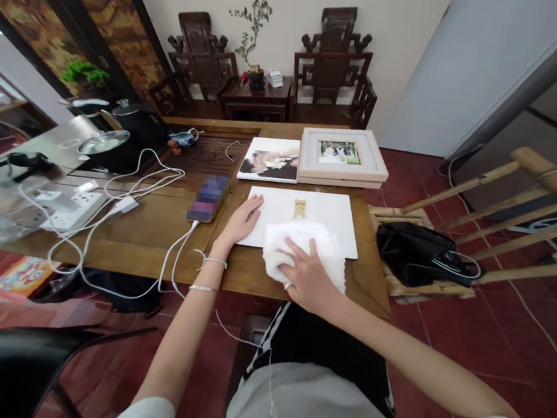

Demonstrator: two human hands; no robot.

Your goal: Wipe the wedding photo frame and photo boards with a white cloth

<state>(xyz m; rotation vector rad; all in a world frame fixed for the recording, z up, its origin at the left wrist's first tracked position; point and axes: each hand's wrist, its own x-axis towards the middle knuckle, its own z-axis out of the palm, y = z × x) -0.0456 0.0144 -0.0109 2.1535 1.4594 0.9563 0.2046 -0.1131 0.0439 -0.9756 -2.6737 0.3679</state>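
Observation:
A white flat panel lies on the table in front of me, with a small gold-coloured plate on its surface. My left hand rests flat at the panel's left edge, fingers stretched out and nothing held. Over the panel's near part spreads a white fluffy cloth, which hangs slightly past the near edge. My right hand is on top of this cloth, its fingers bent and partly spread, bunching and pressing it against the panel. The panel's near middle edge is hidden under the cloth.
Behind the panel lie a photo print and a light framed picture. A phone on a charging cable is to the left, beside tangled white cables and a power strip. A bamboo chair holding a black bag stands right.

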